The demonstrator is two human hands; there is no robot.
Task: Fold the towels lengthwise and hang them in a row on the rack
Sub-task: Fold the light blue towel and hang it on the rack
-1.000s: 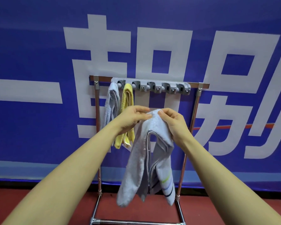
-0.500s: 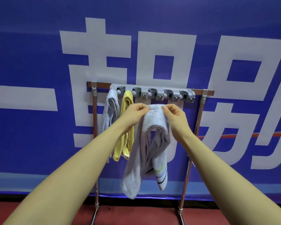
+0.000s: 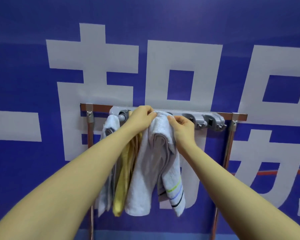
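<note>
Fingers point(image 3: 150, 113) of the left hand point(image 3: 140, 116) and of the right hand point(image 3: 183, 124) pinch the folded top of the white striped towel point(image 3: 152, 163), which they hold against the grey clip rail point(image 3: 208, 119) of the copper rack point(image 3: 231, 142) before the blue banner point(image 3: 42, 170). Just left of it the yellow towel point(image 3: 123, 179) hangs, then the pale grey towel point(image 3: 111, 123).

Large white Chinese characters on a blue banner point(image 3: 215, 23)

The banner fills the background behind the rack; the characters are cropped and partly hidden, so only pieces show: a horizontal stroke at the left edge; one full character at centre, seemingly 部; beside and below it, cut-off fragments that cannot be read with certainty.
</note>
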